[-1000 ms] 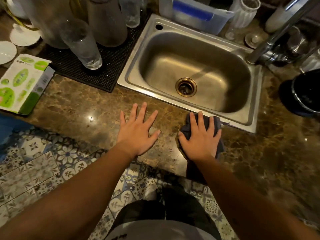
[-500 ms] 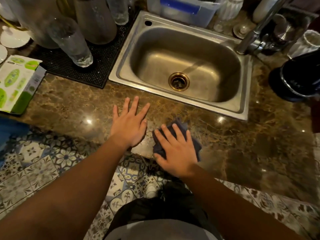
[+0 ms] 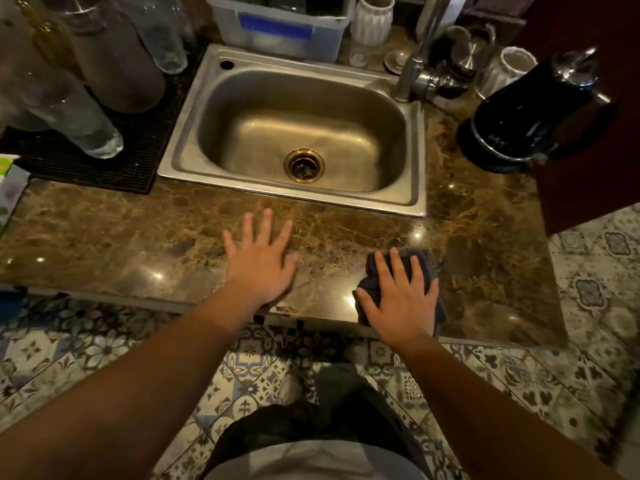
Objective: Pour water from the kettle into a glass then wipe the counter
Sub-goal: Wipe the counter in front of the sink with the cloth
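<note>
Head view: dark cloth [image 3: 420, 263] is being pressed flat onto the marble counter [image 3: 138, 230] by the right hand [image 3: 401, 296], fingers straight and spread, lower centre-right of frame near the counter's front edge; left hand [image 3: 263, 261] is being rested palm-down on bare counter at centre, fingers splayed, nothing held; black kettle [image 3: 533, 116] is being seen upright at upper right, beside the steel sink [image 3: 291, 199]; glass [image 3: 72, 109] is standing on the black mat [image 3: 135, 164] at upper left.
</note>
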